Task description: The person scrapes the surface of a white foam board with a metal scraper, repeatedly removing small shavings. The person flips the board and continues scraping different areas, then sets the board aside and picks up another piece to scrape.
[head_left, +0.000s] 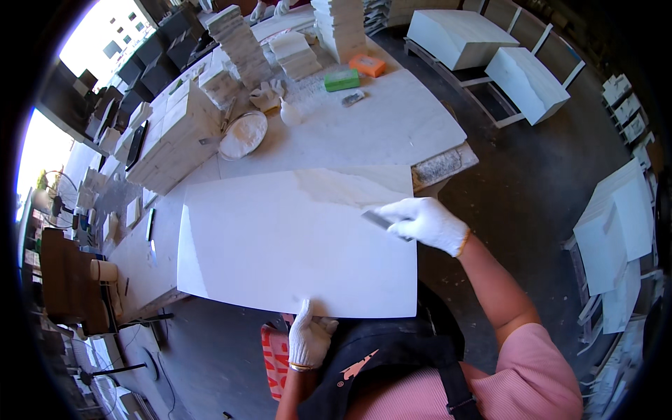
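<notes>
A large white marble slab (297, 245) with faint tan veining lies in front of me, its near edge reaching past the table toward my apron. At that near edge is my left hand (310, 339) in a white knit glove, thumb up against the edge and fingers curled under it. My right hand (428, 224), gloved the same way, is closed round a thin flat grey piece (381, 221) near the slab's right side. The grey piece lies at or just over the slab's surface; its exact kind and any contact cannot be made out.
Beyond the slab, the table (392, 119) bears a bowl of white paste (243, 135), a white bottle (289, 112), a green box (341, 80), an orange box (367, 65) and stacked tiles (238, 42). White blocks (528, 84) rest on racks to the right. Another person's gloved hands (271, 8) show at the far edge.
</notes>
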`<action>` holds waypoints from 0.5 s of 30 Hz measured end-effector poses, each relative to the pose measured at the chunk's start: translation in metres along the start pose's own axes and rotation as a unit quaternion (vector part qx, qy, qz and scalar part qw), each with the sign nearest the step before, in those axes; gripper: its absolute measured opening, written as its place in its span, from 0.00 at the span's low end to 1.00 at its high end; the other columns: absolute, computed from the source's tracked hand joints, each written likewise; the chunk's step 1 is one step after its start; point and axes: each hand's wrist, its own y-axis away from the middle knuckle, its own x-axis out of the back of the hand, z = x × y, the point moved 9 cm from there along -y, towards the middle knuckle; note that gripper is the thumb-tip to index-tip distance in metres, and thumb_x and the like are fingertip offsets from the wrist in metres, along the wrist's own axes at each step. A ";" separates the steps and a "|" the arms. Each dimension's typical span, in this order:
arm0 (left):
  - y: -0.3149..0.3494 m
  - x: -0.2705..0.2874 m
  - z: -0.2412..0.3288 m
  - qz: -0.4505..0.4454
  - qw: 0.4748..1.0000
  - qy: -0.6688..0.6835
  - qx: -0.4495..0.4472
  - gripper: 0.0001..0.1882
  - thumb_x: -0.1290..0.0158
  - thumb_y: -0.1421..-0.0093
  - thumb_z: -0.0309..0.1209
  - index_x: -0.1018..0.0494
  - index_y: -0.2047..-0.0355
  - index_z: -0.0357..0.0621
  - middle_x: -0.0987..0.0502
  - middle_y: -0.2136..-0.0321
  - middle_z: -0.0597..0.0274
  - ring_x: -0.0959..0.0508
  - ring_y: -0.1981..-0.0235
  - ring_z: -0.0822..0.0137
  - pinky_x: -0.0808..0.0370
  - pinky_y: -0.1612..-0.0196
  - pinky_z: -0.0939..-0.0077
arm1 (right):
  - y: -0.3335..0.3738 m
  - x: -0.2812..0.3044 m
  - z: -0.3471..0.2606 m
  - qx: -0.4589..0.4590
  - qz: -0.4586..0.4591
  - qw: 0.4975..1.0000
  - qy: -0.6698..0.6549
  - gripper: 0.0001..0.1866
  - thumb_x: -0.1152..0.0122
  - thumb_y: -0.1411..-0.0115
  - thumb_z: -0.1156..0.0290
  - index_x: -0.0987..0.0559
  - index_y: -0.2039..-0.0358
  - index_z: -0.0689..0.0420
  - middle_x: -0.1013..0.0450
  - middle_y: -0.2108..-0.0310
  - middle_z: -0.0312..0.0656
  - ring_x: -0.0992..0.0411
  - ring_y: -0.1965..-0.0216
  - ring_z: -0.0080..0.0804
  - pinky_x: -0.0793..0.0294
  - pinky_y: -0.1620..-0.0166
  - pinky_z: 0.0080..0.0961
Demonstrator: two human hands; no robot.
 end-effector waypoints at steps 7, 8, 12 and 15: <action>-0.018 -0.050 -0.009 -0.116 0.992 0.003 0.045 0.18 0.47 0.34 0.43 0.30 0.50 0.46 0.25 0.51 0.59 0.25 0.50 0.58 0.31 0.53 0.66 | 0.058 0.094 0.029 -0.029 0.175 0.981 -0.085 0.18 0.37 0.39 0.73 0.22 0.48 0.62 0.23 0.72 0.33 0.29 0.74 0.15 0.32 0.72 0.13; -0.024 -0.056 -0.012 -0.122 0.991 0.005 0.048 0.18 0.47 0.34 0.43 0.30 0.50 0.46 0.25 0.50 0.58 0.26 0.49 0.58 0.31 0.52 0.66 | 0.064 0.098 0.033 -0.035 0.186 0.977 -0.102 0.15 0.37 0.39 0.73 0.20 0.52 0.61 0.23 0.73 0.32 0.29 0.74 0.15 0.32 0.72 0.13; -0.041 -0.091 -0.018 -0.161 0.985 0.008 0.060 0.19 0.51 0.32 0.42 0.31 0.48 0.42 0.26 0.48 0.56 0.28 0.44 0.54 0.32 0.48 0.64 | 0.075 0.098 0.042 -0.021 0.221 0.961 -0.165 0.03 0.38 0.37 0.72 0.22 0.66 0.56 0.25 0.75 0.31 0.28 0.73 0.16 0.30 0.69 0.15; -0.047 -0.098 -0.023 -0.170 0.982 -0.031 0.071 0.21 0.54 0.30 0.43 0.31 0.47 0.39 0.26 0.48 0.52 0.28 0.43 0.52 0.30 0.48 0.63 | 0.071 0.079 0.031 0.015 0.199 0.958 -0.204 0.03 0.41 0.35 0.71 0.22 0.64 0.56 0.24 0.71 0.32 0.27 0.70 0.17 0.29 0.68 0.16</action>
